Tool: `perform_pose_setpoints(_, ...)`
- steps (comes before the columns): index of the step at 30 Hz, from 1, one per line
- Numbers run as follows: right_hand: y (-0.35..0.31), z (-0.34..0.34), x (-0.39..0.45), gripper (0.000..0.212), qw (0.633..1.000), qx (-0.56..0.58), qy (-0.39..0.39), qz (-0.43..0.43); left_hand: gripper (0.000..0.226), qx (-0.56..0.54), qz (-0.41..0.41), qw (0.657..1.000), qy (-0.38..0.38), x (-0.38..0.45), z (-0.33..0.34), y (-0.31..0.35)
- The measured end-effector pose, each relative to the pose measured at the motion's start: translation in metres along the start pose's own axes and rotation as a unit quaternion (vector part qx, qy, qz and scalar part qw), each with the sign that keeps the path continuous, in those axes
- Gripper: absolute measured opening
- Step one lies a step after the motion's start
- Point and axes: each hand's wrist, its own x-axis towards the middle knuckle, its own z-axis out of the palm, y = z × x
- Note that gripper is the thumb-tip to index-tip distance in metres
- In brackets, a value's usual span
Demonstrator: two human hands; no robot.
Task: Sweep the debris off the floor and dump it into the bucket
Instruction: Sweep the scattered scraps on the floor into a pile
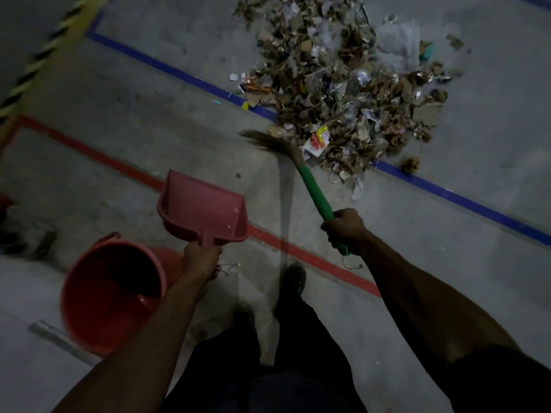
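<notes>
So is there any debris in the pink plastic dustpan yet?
No, the pink plastic dustpan held by the left hand shows a bare tray, while the debris pile lies on the floor.

A dim industrial floor, most likely a warehouse or factory bay: bare grey concrete [447, 293] is marked out with a blue tape line [465, 201] running from upper left to right edge and a red line [98, 156] crossing the middle. A yellow-and-black hazard stripe [44, 55] cuts the upper-left corner, while cardboard scraps and plastic wrapping [343, 84] lie heaped at upper centre.
</notes>
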Motion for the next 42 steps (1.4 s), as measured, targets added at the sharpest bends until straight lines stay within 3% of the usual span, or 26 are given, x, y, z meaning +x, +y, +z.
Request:
perform_pose_setpoints(5,-0.017,0.007,-0.052,0.032,0.994,0.100,-0.025,-0.032,0.003,-0.006,0.002,1.000,-0.009,0.009,-0.018,0.030)
perform_pose_setpoints(12,-0.083,0.036,-0.089,0.030,0.990,0.125,-0.031,-0.065,0.013,-0.044,-0.001,0.999,-0.005,0.047,-0.056,0.087)
perform_pose_setpoints(18,-0.193,0.076,-0.062,0.024,0.992,0.110,-0.014,-0.062,0.014,-0.102,0.013,0.993,-0.058,0.129,-0.093,0.167)
perform_pose_setpoints(22,-0.277,0.107,-0.041,0.017,0.986,0.161,0.006,-0.033,0.025,-0.123,0.038,0.989,-0.079,0.188,-0.134,0.240)
perform_pose_setpoints(30,-0.454,0.127,-0.004,0.022,0.962,0.273,-0.023,-0.009,0.018,-0.116,0.075,0.984,-0.116,0.287,-0.213,0.377)
perform_pose_setpoints(36,-0.588,0.140,0.066,0.022,0.910,0.399,-0.108,-0.025,0.034,-0.122,0.055,0.982,-0.130,0.381,-0.218,0.475)
perform_pose_setpoints(39,-0.657,0.142,0.115,0.026,0.867,0.474,-0.154,0.014,0.031,-0.101,0.054,0.985,-0.131,0.433,-0.216,0.536)
perform_pose_setpoints(42,-0.731,0.135,0.155,0.023,0.846,0.500,-0.178,0.046,0.031,-0.092,0.075,0.984,-0.134,0.477,-0.220,0.608)
